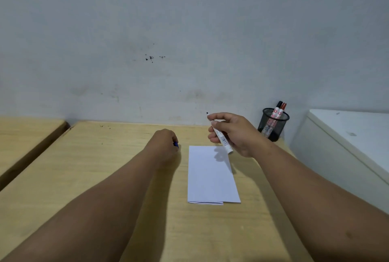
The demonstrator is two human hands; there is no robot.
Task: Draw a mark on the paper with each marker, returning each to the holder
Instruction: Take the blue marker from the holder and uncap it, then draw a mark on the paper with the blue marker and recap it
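Observation:
A folded white paper (211,174) lies flat on the wooden table (105,167), with no mark visible on it. My right hand (235,133) hovers above the paper's far right corner, holding an uncapped white marker (222,138) with its dark tip pointing up and away. My left hand (166,144) rests closed on the table just left of the paper, with a blue cap (176,144) showing between its fingers. A black mesh holder (273,125) stands at the back right against the wall, with a black-capped marker (277,108) and a red-capped marker (282,110) upright in it.
A grey wall (189,40) runs right behind the table. A second wooden surface (25,135) lies to the left across a narrow gap. A white cabinet or appliance (347,146) stands close beside the table's right edge.

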